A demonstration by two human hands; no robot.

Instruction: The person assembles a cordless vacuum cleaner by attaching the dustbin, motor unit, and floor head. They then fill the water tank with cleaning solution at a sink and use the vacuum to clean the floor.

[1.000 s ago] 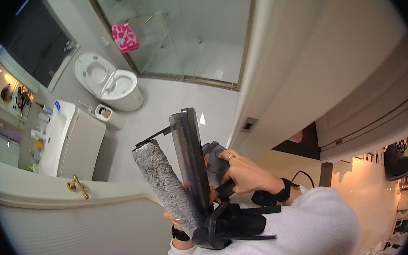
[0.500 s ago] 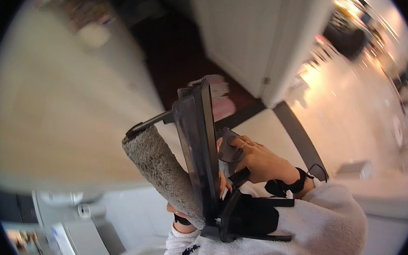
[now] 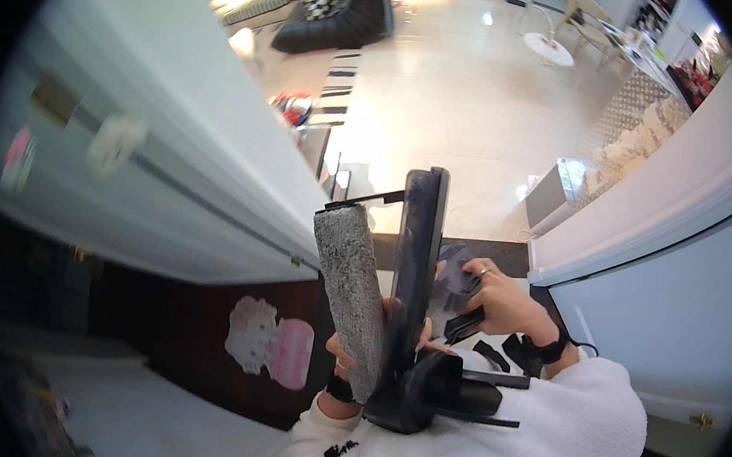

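My left hand (image 3: 342,357) fingers wrap the grey roller (image 3: 351,299); right hand (image 3: 498,300) fingers clamp the black cleaner head (image 3: 417,267) between.

Single head view, worn on person's head, looking steeply down along chest. Very near: both hands and dark floor-cleaner head (image 3: 417,311) with grey roller (image 3: 350,299) fill lower centre. Fisheye bends white door (image 3: 160,159) and wall edges toward rim. Glossy living-room floor (image 3: 458,90) recedes toward top edge.
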